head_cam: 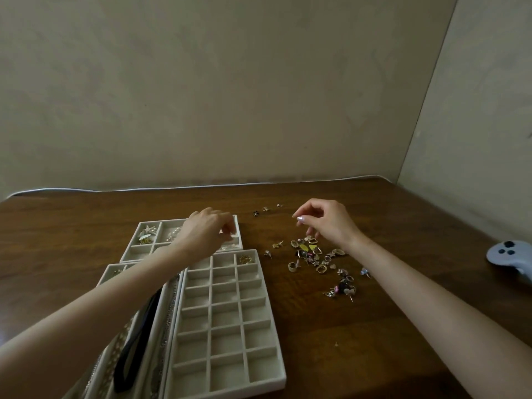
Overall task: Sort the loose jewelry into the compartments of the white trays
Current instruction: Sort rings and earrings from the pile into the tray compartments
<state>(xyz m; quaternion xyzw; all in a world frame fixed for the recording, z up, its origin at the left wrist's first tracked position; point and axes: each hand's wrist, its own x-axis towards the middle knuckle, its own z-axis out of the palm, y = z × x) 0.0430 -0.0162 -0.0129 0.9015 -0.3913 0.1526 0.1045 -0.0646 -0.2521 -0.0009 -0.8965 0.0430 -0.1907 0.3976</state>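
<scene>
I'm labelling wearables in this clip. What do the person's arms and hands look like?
Both arms are bare as far as the frame shows: no sleeves, watch or bracelet. The left hand shows no ring. The right hand has a pale, glossy polished nail; no ring visible there either.

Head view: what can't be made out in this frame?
Left hand: whether its curled fingers hold a piece; the hand's back hides them, over the far tray.
Right hand: anything pinched is too small, above the loose jewelry.
Left tray: covered by the forearm, cut by the bottom edge.
Grey object: cut by the right edge.
</scene>
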